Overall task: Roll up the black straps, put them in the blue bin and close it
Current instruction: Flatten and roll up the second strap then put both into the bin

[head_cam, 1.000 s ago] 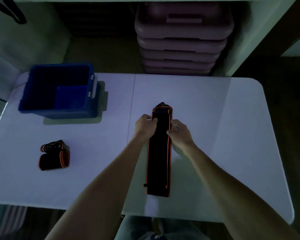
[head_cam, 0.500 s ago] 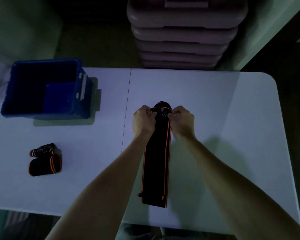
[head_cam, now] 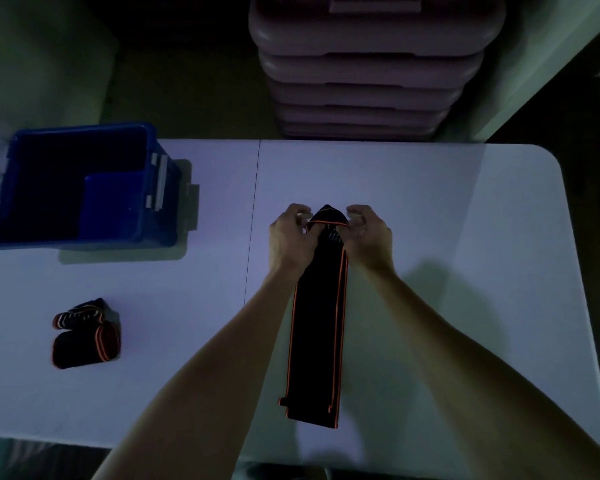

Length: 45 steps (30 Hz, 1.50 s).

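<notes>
A long black strap (head_cam: 316, 327) with orange edging lies flat on the white table (head_cam: 447, 209), running from near the front edge away from me. Its far end is folded over into a small curl. My left hand (head_cam: 291, 237) pinches that end from the left and my right hand (head_cam: 369, 233) pinches it from the right. Two rolled black straps (head_cam: 84, 336) lie side by side at the front left. The open blue bin (head_cam: 73, 188) stands at the back left with nothing visible inside; its lid is not in view.
A stack of several mauve plastic cases (head_cam: 364, 64) stands on the floor behind the table's far edge. A pale wall panel (head_cam: 548, 64) slants at the back right. The table's seam (head_cam: 253, 220) runs just left of my hands.
Both hands have moved up the strap to its far end and curled the tip over toward me. My head has shifted, so the bin and rolls sit further left.
</notes>
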Motion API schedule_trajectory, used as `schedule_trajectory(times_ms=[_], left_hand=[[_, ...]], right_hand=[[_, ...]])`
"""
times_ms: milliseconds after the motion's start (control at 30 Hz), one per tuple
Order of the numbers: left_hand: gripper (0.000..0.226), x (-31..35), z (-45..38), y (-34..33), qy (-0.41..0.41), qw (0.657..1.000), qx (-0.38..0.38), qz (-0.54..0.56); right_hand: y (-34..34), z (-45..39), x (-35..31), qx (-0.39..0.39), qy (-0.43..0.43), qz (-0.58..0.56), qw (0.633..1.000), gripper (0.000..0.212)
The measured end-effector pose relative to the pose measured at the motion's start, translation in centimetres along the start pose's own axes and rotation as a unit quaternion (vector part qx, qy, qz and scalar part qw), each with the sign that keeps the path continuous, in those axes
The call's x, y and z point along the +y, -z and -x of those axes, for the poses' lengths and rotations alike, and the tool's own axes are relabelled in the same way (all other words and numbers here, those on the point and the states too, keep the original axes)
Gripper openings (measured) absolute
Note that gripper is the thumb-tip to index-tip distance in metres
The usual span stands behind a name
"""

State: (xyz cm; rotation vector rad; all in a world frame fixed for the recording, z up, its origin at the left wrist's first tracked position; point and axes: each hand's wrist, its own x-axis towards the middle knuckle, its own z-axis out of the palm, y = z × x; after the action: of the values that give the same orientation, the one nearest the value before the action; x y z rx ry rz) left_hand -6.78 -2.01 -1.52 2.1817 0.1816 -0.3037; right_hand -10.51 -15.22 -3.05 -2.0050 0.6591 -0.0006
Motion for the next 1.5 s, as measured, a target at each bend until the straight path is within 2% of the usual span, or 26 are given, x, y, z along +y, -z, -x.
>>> schedule_trajectory(times_ms=[100, 233, 367, 500, 600, 733, 867, 933, 1067, 1133, 1233, 1300, 1500], left_hand=[[0.041, -0.1, -0.6, -0.2, -0.040, 0.998, -0.039, -0.013], [0.045, 0.1, -1.5, -0.4, -0.062, 0.995, -0.068, -0.043], [0.053, 0.2, -2.4, -0.5, -0.052, 0.991, -0.115, -0.036], [0.039, 0.5, -3.2, -0.3, -0.071, 0.985, -0.149, -0.044], [0.031, 0.8, -3.4, 0.0, -0.065, 0.984, -0.154, -0.054], [0.026, 0.8, -3.6, 0.0, -0.058, 0.986, -0.140, -0.071], [0.021, 0.7, -3.9, -0.1, -0.041, 0.989, -0.121, -0.073], [0.027, 0.7, -3.9, 0.1, -0.033, 0.990, -0.124, -0.060], [0.055, 0.7, -3.3, 0.9, -0.017, 0.987, -0.161, -0.014], [0.055, 0.0, -2.4, 1.4, 0.000, 0.990, -0.138, -0.013], [0.028, -1.8, -0.2, 1.7, 0.033, 0.996, -0.080, -0.037], [0.014, -2.9, 1.6, 1.6, 0.044, 0.995, -0.058, -0.065], [0.020, -4.1, 5.2, 0.8, 0.053, 0.996, -0.020, -0.076]], right_hand=[[-0.4, -0.4, 0.2, -0.025, 0.015, -0.009, 1.000, 0.043], [-0.5, -0.8, 0.2, -0.011, 0.042, 0.018, 0.999, 0.032], [-0.7, -0.5, 0.2, 0.001, 0.059, -0.022, 0.998, 0.027], [-0.6, -0.3, 0.1, 0.009, 0.051, -0.063, 0.997, 0.028], [-0.4, -0.5, 0.2, -0.014, 0.025, -0.070, 0.997, 0.035], [0.0, -1.0, 0.2, -0.070, 0.021, -0.100, 0.992, 0.047], [0.2, -1.4, -0.1, -0.050, 0.028, -0.101, 0.993, 0.045], [0.2, -1.5, -0.2, -0.047, 0.019, -0.094, 0.994, 0.042], [0.3, -1.0, -0.3, -0.048, 0.003, -0.080, 0.996, 0.038], [0.3, -0.2, 0.2, -0.027, -0.008, -0.057, 0.998, 0.038], [0.5, 1.8, 1.3, 0.017, -0.043, 0.042, 0.998, 0.015], [0.7, 3.7, 2.1, 0.011, -0.050, 0.089, 0.995, 0.014], [0.7, 6.0, 3.2, -0.048, -0.042, 0.103, 0.993, 0.021]])
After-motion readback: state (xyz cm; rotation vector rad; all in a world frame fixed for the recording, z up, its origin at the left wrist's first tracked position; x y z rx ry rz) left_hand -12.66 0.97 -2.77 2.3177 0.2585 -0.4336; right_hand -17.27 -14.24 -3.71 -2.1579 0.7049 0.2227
